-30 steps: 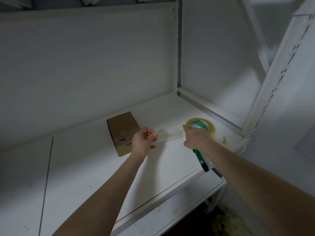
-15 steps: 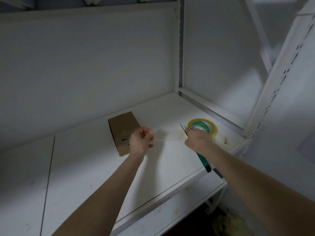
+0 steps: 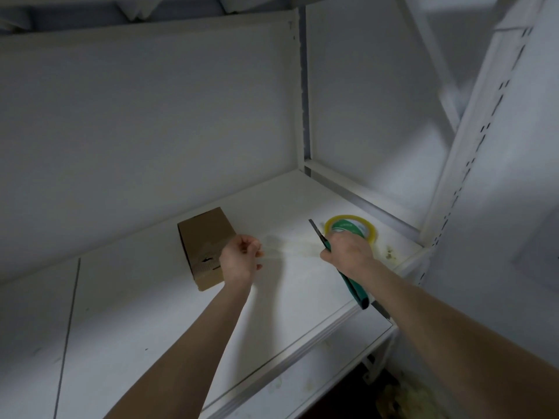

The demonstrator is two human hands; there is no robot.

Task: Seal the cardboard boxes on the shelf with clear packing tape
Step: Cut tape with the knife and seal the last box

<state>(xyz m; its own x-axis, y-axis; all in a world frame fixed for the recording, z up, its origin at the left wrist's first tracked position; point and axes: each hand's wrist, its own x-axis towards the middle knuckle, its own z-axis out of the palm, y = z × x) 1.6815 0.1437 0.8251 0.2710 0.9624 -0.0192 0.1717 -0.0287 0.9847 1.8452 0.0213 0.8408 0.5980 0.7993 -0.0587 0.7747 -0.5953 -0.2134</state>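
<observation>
A small brown cardboard box [image 3: 203, 240] lies on the white shelf [image 3: 145, 297]. Just right of it, my left hand [image 3: 240, 260] pinches the end of a strip of clear tape [image 3: 290, 246] that stretches right to my right hand [image 3: 346, 251]. That hand grips a green-handled utility knife [image 3: 352, 290], whose blade sticks up past the tape. Behind my right hand lies the yellow-edged tape roll [image 3: 352, 228] with a green core, partly hidden.
A white back wall and side panel close the shelf. A perforated white upright [image 3: 472, 152] stands at the right front corner. A lower shelf [image 3: 302, 385] shows below the front edge, with yellowish material [image 3: 405, 400] on the floor.
The knife blade has risen above the tape at my right hand. Both hands stay in about the same place, with the tape strip stretched between them.
</observation>
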